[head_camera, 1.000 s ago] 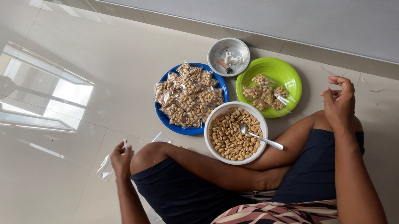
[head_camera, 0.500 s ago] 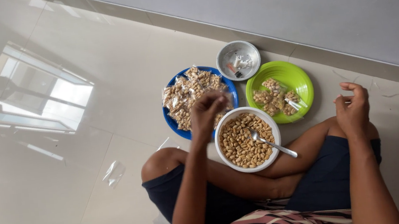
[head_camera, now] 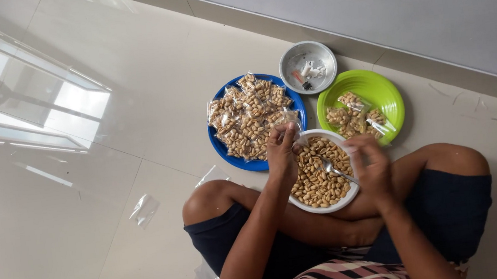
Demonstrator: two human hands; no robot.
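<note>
White bowl [head_camera: 336, 201]: full of shelled peanuts, resting on the person's crossed legs, touching both the blue plate and the green plate at its far rim.
Spoon [head_camera: 334, 169]: metal, lying in the peanuts, its handle pointing toward the right hand.
Left hand [head_camera: 282, 153]: over the near-left rim of the bowl, fingers pinched shut on a small clear plastic packet [head_camera: 293, 129] held at the bowl's edge.
Right hand [head_camera: 371, 163]: blurred, hovering over the right side of the bowl just beside the spoon handle; whether it grips anything cannot be told.
Blue plate [head_camera: 225, 151]: on the floor beyond the left knee, heaped with small sealed packets of peanuts [head_camera: 249, 114].
Green plate [head_camera: 386, 89]: right of the blue one, holding a few more peanut packets [head_camera: 352, 118].
Metal dish [head_camera: 308, 68]: small and round, behind and between the two plates, near the wall, with some little odds and ends in it, too small to tell.
Loose plastic scraps [head_camera: 143, 207]: clear, lying on the glossy tiled floor [head_camera: 78, 177] left of the knee.
</note>
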